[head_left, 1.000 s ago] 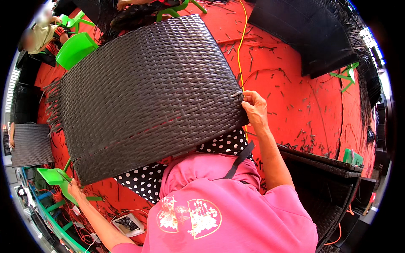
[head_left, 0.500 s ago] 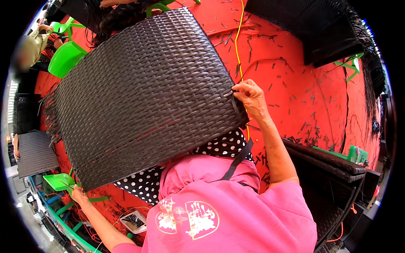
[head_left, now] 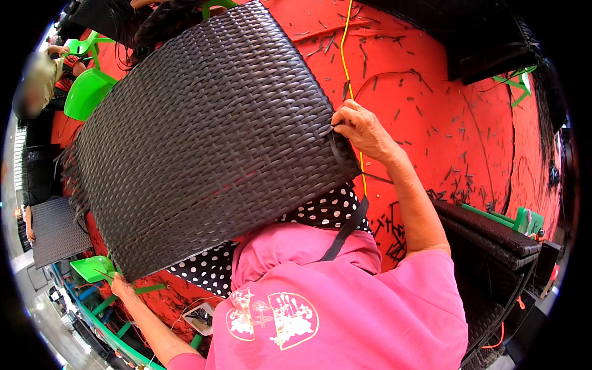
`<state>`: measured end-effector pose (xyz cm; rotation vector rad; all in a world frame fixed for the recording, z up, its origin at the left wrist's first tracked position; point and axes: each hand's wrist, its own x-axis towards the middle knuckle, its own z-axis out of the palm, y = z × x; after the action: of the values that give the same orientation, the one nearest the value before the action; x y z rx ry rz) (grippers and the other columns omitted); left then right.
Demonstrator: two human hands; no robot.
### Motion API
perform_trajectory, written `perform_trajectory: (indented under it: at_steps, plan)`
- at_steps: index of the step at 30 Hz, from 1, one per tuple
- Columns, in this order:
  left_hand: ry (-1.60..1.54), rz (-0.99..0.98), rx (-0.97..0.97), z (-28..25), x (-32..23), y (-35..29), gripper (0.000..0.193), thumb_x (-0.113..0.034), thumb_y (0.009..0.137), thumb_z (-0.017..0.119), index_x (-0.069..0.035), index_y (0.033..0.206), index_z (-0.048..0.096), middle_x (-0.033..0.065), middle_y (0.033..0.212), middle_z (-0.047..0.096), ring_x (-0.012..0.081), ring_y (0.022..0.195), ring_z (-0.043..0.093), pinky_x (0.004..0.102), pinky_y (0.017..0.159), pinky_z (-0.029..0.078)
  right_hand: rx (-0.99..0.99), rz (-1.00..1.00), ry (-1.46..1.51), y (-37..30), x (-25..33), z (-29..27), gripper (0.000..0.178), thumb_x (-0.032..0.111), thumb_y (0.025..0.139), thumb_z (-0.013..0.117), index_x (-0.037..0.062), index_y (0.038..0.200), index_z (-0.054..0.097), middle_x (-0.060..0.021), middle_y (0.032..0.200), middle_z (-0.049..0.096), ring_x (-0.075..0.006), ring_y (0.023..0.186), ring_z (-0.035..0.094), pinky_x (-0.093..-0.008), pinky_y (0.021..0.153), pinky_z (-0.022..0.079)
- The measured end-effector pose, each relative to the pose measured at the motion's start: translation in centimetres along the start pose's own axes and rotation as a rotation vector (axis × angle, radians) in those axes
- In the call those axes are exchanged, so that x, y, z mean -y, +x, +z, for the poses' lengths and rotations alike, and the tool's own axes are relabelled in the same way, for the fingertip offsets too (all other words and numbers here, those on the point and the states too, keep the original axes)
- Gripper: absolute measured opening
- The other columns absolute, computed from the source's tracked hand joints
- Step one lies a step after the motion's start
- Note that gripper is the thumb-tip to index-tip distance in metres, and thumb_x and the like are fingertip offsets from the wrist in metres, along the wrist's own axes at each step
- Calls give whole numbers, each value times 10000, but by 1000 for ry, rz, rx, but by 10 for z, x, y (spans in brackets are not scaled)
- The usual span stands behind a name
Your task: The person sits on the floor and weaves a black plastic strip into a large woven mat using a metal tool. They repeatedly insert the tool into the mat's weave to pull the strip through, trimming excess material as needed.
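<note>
A large dark brown woven rattan panel (head_left: 209,129) lies tilted across my lap, over black-and-white dotted fabric (head_left: 324,208). At its right edge my right hand (head_left: 367,131) is closed in a pinch on a dark weaving strip (head_left: 338,145), which loops down beside the panel's corner. My left hand (head_left: 122,288) is low at the left, next to the panel's near-left corner. Its fingers are closed on a thin dark rod (head_left: 105,273), too small to name. Loose strip ends (head_left: 69,176) fringe the panel's left side.
Red floor covering (head_left: 431,142) bears scattered dark strip scraps, and a yellow cord (head_left: 343,55) runs over it. Green chairs (head_left: 89,92) stand at the left. Another person (head_left: 38,83) sits beyond them. Dark woven furniture (head_left: 487,240) is at my right. A white tray (head_left: 199,319) lies by my left forearm.
My right hand has shifted slightly up and left along the panel's edge, still pinching the strip. The whole view has tilted a little; my left hand stays by the near-left corner.
</note>
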<state>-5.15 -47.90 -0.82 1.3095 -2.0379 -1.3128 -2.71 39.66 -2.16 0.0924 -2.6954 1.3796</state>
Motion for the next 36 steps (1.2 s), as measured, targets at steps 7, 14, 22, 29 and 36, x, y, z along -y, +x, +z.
perform_trajectory:
  at_steps: [7, 14, 22, 29, 36]
  plan:
    - [310, 251, -309, -8, -7, -9, 208, -203, 902, 616, -50, 762, 599, 56, 584, 510, 202, 448, 451, 354, 433, 321, 14, 176, 150, -6, 3, 2, 204, 56, 760, 668, 8, 861, 497, -118, 914, 488, -255, 809, 552, -369, 745, 467]
    - [100, 667, 32, 55, -123, -148, 162, -150, 899, 604, -23, 988, 649, 18, 782, 619, 93, 568, 519, 260, 463, 372, 28, 78, 115, -8, 0, 0, 245, 70, 679, 692, 14, 816, 496, -95, 892, 481, -224, 809, 527, -342, 731, 456]
    - [-8, 395, 1194, 247, -176, -451, 82, -58, 896, 616, -16, 965, 629, 40, 797, 624, 55, 535, 502, 173, 452, 357, -211, 97, 251, -36, -2, 18, 184, -34, 702, 698, 19, 856, 612, -77, 847, 543, -195, 754, 572, -313, 694, 468]
    - [220, 248, 1687, 340, -141, -562, 115, -34, 888, 612, 9, 995, 618, 12, 719, 594, 51, 546, 515, 195, 483, 415, -392, 89, 265, -52, 6, 40, 246, -87, 754, 677, 42, 961, 648, -86, 920, 552, -223, 859, 584, -316, 760, 479]
    - [400, 400, 1701, 364, -134, -578, 164, -41, 867, 620, -13, 1029, 621, -26, 667, 561, 29, 571, 498, 195, 462, 395, -469, 123, 275, -56, 5, 49, 242, -58, 770, 686, 49, 986, 668, -91, 955, 573, -233, 903, 587, -321, 793, 475]
